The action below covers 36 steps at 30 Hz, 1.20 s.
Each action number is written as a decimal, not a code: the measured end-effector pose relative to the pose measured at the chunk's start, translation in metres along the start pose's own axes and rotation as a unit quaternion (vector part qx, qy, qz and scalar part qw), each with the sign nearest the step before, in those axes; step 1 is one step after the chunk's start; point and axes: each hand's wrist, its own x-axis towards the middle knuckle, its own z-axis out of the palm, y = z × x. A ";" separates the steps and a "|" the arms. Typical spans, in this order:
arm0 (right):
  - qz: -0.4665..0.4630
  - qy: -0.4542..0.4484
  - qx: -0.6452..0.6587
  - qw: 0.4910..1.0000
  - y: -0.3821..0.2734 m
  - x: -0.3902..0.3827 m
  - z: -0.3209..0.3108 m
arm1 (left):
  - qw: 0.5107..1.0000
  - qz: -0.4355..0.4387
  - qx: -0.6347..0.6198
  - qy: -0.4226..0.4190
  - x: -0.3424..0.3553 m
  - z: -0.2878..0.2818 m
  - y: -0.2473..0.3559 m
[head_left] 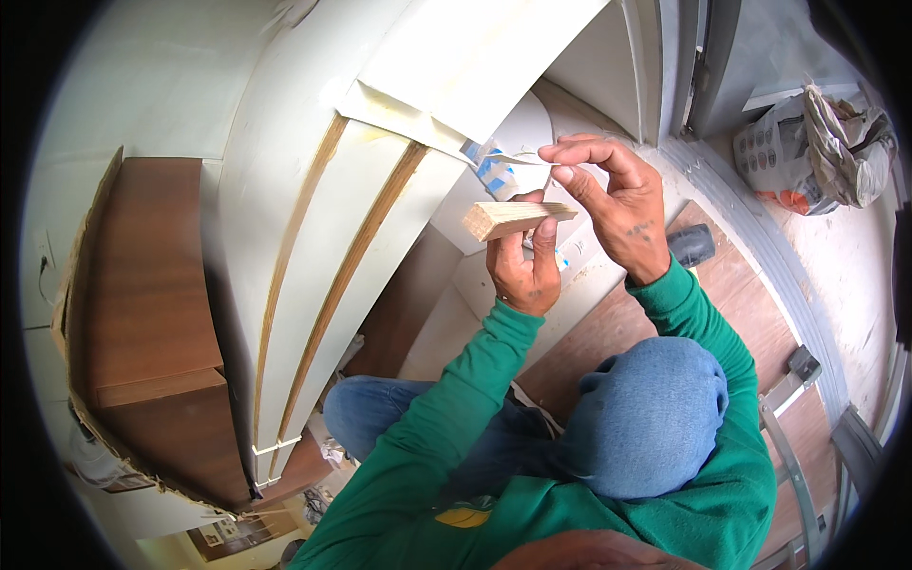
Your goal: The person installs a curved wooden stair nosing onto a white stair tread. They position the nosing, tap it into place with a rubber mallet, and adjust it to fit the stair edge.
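My left hand (527, 271) grips a short, pale wood block (503, 218) from below, the thumb on its near side. Just above it, my right hand (617, 204) pinches the end of a thin, pale strip (518, 160) between thumb and fingers. The strip's far end lies near the corner of a white panel (418, 218); whether it touches is unclear. Two bare wood strips, one of them a brown strip (366, 233), run down that panel. Behind the pale strip is a blue-and-white patterned thing (496, 175), partly hidden.
A brown wood panel (152, 275) edged with torn cardboard stands at the left. To the right are a black mallet-like head (692, 245), a filled plastic sack (793, 157) and a metal frame (793, 456). My denim-covered knee (651, 413) rises below my right forearm.
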 end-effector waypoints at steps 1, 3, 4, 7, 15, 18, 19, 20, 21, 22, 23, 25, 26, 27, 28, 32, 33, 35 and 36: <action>0.003 0.002 0.025 1.000 0.002 0.001 0.004 | 0.999 0.023 0.026 0.006 0.003 -0.002 -0.001; 0.014 -0.007 0.070 0.997 0.005 0.005 0.010 | 0.998 0.034 0.043 0.007 0.013 -0.004 0.005; 0.021 -0.019 0.092 0.995 0.007 0.007 0.012 | 0.999 0.023 0.035 0.002 0.017 -0.006 0.012; 0.056 -0.044 0.147 0.987 0.005 0.014 0.018 | 1.000 -0.005 0.025 -0.004 0.023 -0.009 0.021; -0.037 -0.029 0.020 0.999 0.011 0.017 0.030 | 0.995 0.041 0.091 -0.022 0.037 -0.019 0.018; -0.087 -0.025 -0.011 0.996 0.016 0.016 0.031 | 0.995 0.030 0.093 -0.031 0.041 -0.022 0.018; -0.097 -0.023 -0.023 0.995 0.016 0.017 0.032 | 0.995 0.022 0.089 -0.035 0.042 -0.023 0.019; -0.106 -0.022 -0.034 0.994 0.017 0.017 0.032 | 0.995 0.015 0.086 -0.038 0.043 -0.024 0.020; -0.118 -0.023 -0.049 0.992 0.017 0.018 0.031 | 0.995 0.020 0.087 -0.038 0.043 -0.024 0.019; -0.130 -0.024 -0.064 0.989 0.018 0.019 0.030 | 0.995 0.024 0.089 -0.037 0.043 -0.024 0.017; -0.141 -0.025 -0.079 0.986 0.018 0.020 0.030 | 0.995 0.029 0.090 -0.037 0.043 -0.024 0.016; -0.147 -0.024 -0.094 0.984 0.018 0.019 0.030 | 0.994 0.023 0.104 -0.037 0.042 -0.024 0.021; -0.149 -0.023 -0.102 0.983 0.018 0.018 0.030 | 0.993 0.020 0.110 -0.037 0.042 -0.024 0.023; -0.157 -0.024 -0.110 0.981 0.018 0.019 0.030 | 0.994 0.014 0.104 -0.036 0.042 -0.023 0.023; -0.164 -0.024 -0.117 0.979 0.018 0.019 0.031 | 0.995 0.009 0.098 -0.034 0.042 -0.022 0.023; -0.191 -0.044 -0.155 0.968 0.016 0.020 0.026 | 0.996 -0.012 0.088 -0.027 0.040 -0.020 0.015; -0.197 -0.046 -0.160 0.966 0.014 0.020 0.025 | 0.996 0.000 0.089 -0.022 0.041 -0.019 0.014; -0.206 -0.049 -0.167 0.963 0.010 0.016 0.024 | 0.995 0.025 0.095 -0.013 0.038 -0.020 0.016; -0.206 -0.050 -0.166 0.963 0.008 0.016 0.024 | 0.997 0.005 0.081 -0.012 0.039 -0.019 0.017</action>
